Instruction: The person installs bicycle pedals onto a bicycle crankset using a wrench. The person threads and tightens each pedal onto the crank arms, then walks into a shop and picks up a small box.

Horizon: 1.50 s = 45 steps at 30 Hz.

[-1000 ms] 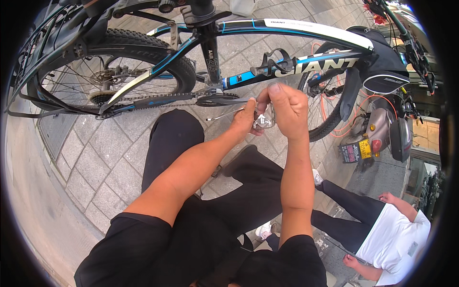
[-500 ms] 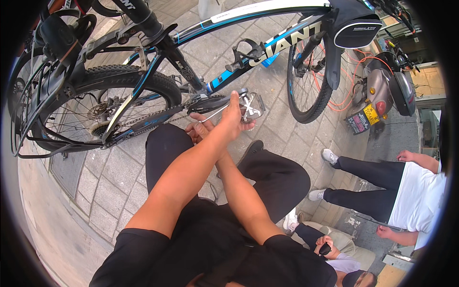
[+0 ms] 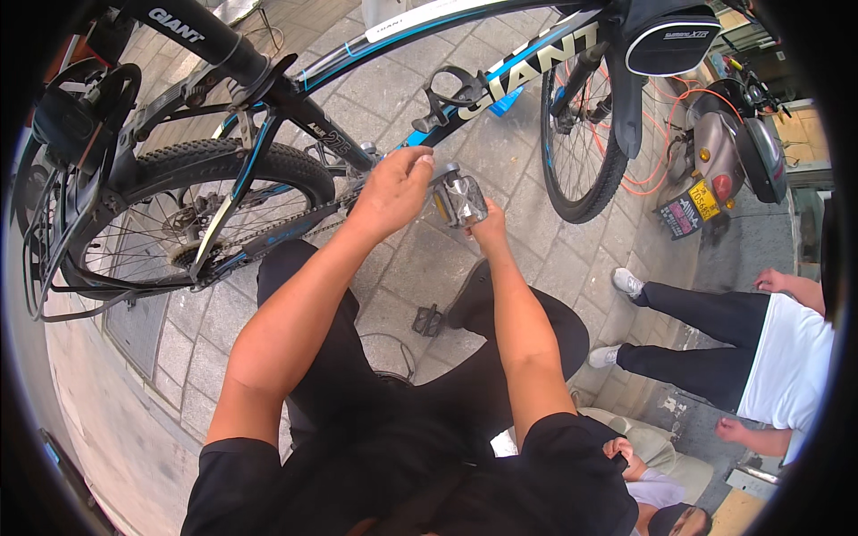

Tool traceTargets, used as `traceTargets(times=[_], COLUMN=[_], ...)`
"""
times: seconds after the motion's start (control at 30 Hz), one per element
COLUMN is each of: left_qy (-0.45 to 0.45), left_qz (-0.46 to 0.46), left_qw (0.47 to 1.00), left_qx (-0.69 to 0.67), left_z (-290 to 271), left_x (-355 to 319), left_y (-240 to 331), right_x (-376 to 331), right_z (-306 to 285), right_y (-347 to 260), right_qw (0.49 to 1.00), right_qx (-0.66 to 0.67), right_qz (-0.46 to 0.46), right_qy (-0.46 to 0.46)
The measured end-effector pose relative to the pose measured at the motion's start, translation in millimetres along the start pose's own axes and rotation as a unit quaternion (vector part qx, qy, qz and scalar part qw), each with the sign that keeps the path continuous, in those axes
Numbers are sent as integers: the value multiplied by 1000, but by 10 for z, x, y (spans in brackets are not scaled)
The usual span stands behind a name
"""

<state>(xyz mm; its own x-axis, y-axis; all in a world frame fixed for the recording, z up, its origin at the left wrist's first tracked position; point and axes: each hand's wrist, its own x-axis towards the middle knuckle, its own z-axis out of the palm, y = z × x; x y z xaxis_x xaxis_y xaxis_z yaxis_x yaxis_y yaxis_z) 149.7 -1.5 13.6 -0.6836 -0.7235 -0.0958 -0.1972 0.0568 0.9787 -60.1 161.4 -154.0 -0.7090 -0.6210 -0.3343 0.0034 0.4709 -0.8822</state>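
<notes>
Your right hand (image 3: pixel 488 225) is pinching the near right corner of the clear-and-grey pedal (image 3: pixel 466 198); some fingertips are hidden behind it. So the pedal sits at that grip, just up and left of your fingers, with your left hand (image 3: pixel 391 195) on its other side. Left: back of the hand faces up, thumb and index finger near each other, the rest hidden. Can't tell if it's pinching anything. It's over the crank area of the bicycle (image 3: pixel 540 75).

Around the grips: rear wheel (image 3: pixel 308 165) left of your left hand, chain (image 3: pixel 259 234) running off leftward from it. Bottle cage (image 3: pixel 451 94) beyond both hands, blue object (image 3: pixel 506 103) just right of the cage. Front wheel (image 3: pixel 585 210) right of your right hand, orange hose (image 3: pixel 639 189) past it. Second pedal, black (image 3: pixel 429 320), on the paving (image 3: pixel 384 281) nearer you than either hand, by your right shoe. Bystander's dark trousers (image 3: pixel 693 313) well off right.
</notes>
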Motion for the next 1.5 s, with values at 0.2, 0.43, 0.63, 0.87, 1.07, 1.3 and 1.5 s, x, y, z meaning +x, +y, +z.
traceTargets(times=[0.2,0.43,0.63,0.87,1.07,1.3,1.5], left_qy=[-121,-242,-309,-289,-286,-267,-288], left_qz=[-140,-198,-186,-185,-161,-187,-205], left_qw=[978,914,902,912,932,925,900], left_qx=[-94,-257,-239,-226,-155,-197,-254], left_z=[23,-327,-468,-500,-461,-486,-520], left_x=[180,343,408,405,386,376,390], left_y=[-214,-351,-295,-380,-270,-387,-428], right_x=[108,-1482,-1409,-284,119,-884,-2017], right_z=[-930,441,1464,617,-689,538,1109], right_y=[-1156,-2420,-921,411,-1056,-2297,-1883], right_qw=[972,960,976,991,972,895,772], right_qx=[204,-15,-153,124,109,124,-401], right_qz=[-99,-206,-60,-47,-204,-427,-488], right_qy=[-55,-191,-142,-23,29,50,73])
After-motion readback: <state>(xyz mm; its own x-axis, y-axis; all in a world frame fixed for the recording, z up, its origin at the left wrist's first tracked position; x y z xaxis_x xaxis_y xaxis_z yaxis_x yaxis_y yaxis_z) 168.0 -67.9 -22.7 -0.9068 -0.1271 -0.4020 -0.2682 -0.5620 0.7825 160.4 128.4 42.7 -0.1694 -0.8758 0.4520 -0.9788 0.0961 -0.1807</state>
